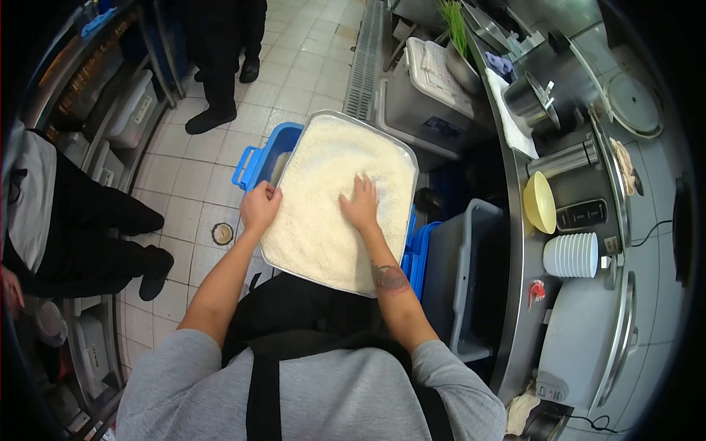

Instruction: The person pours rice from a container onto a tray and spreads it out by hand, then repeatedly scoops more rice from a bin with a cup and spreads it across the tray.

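A large metal tray (407, 152) spread with pale, breadcrumb-like crumbs (323, 235) lies in front of my body, its near edge at my apron. My left hand (260, 206) is closed on the tray's left rim, thumb on top. My right hand (360, 202) rests in the crumbs right of the middle, fingers spread; the fingertips are partly sunk in. Under the tray stands a blue bin (257, 163), its handle showing at the left. More blue plastic (420, 252) shows below the tray's right side.
A grey bin (462, 272) stands close on my right, beside a steel counter with a yellow bowl (540, 203), stacked white bowls (572, 255) and a steel pot (529, 103). A lidded container (430, 92) is ahead. Two people (213, 66) (81, 198) stand at the left.
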The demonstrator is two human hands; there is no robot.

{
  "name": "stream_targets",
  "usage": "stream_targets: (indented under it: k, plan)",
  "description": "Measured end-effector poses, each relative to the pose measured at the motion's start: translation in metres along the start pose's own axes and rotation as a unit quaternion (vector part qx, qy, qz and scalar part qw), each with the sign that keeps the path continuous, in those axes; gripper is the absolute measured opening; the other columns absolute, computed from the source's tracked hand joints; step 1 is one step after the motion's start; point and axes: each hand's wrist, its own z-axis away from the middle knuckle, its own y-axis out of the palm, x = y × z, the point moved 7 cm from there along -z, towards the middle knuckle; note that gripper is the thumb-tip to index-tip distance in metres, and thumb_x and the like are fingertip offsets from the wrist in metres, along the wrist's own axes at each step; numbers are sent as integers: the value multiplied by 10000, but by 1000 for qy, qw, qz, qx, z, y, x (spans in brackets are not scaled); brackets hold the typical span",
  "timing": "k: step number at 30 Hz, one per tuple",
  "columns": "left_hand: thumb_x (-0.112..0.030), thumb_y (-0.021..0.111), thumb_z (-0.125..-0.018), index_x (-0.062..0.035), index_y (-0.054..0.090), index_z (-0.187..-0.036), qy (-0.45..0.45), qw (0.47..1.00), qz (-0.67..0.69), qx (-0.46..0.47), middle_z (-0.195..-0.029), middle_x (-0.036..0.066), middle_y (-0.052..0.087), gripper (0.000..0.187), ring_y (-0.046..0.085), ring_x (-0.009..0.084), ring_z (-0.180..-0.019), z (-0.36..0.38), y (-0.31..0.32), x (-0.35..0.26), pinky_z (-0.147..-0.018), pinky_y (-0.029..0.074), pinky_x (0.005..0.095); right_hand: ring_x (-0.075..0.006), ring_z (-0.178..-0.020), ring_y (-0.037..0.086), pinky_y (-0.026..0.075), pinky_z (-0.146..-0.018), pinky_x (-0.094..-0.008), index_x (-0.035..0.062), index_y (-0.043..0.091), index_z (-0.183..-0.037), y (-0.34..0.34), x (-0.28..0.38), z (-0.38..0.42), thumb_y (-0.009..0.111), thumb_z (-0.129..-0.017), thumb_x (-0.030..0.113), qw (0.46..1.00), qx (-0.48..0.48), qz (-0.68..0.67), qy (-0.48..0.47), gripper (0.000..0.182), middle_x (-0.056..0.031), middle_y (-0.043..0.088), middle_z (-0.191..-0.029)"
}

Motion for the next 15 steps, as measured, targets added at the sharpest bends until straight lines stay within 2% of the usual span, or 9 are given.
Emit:
stream_targets:
  k: [1,3,4,7,11,13,14,15]
  plan:
    - [-315,635,-789,-84,642,-766,2,1000,2,-6,-688,68,670,232,648,272,-653,1,0,0,-598,493,400,-381,-1335,280,240,-1081,-514,70,449,-1338,-2,7,8,697,-727,430,1000,0,1,5,751,-206,336,-1432]
    - [-315,635,-789,-83,642,-770,4,1000,4,1,-692,69,672,233,650,274,-657,1,0,-1,-602,494,401,-367,-1247,384,321,-1023,-486,50,529,-1245,-17,35,20,712,-723,380,995,18,-92,-42,645,-196,445,-1323]
    - [-315,634,-790,-81,642,-773,2,1000,6,3,-696,71,673,235,651,275,-661,1,0,-1,-606,496,401,-367,-1247,384,321,-1023,-486,50,529,-1245,-18,38,26,712,-723,380,995,16,-91,-41,645,-196,445,-1323]
    - [-315,632,-791,-80,641,-777,3,1000,2,5,-700,71,675,236,652,277,-664,1,-1,-1,-609,498,402,-352,-1065,503,419,-903,-420,37,593,-1115,-20,46,41,720,-735,223,992,28,-118,-44,442,-164,547,-1116]
    - [-315,631,-792,-81,641,-781,4,1000,0,1,-703,73,675,235,653,277,-670,2,-1,-2,-616,499,402,-359,-1066,514,432,-889,-399,50,603,-1095,-23,43,50,720,-721,177,992,61,-111,-19,411,-171,559,-1115]
    - [-316,631,-792,-83,641,-781,1,1000,-3,3,-709,77,676,233,655,275,-679,1,-1,-3,-625,500,402,-360,-1120,504,434,-905,-382,69,610,-1101,-19,38,49,721,-704,151,979,164,-115,32,420,-184,553,-1175]
    - [-316,631,-792,-83,641,-781,3,1000,-1,2,-709,77,676,233,655,275,-679,1,-1,-3,-625,500,402,-360,-1120,504,434,-905,-382,69,610,-1101,-26,39,46,721,-704,151,980,162,-114,31,420,-184,553,-1175]
    - [-318,631,-791,-81,644,-787,0,1000,-3,10,-715,76,679,238,657,273,-688,0,0,-2,-632,502,404,-359,-1161,491,427,-932,-369,70,606,-1132,-24,38,43,721,-700,141,968,220,-113,53,453,-196,527,-1240]
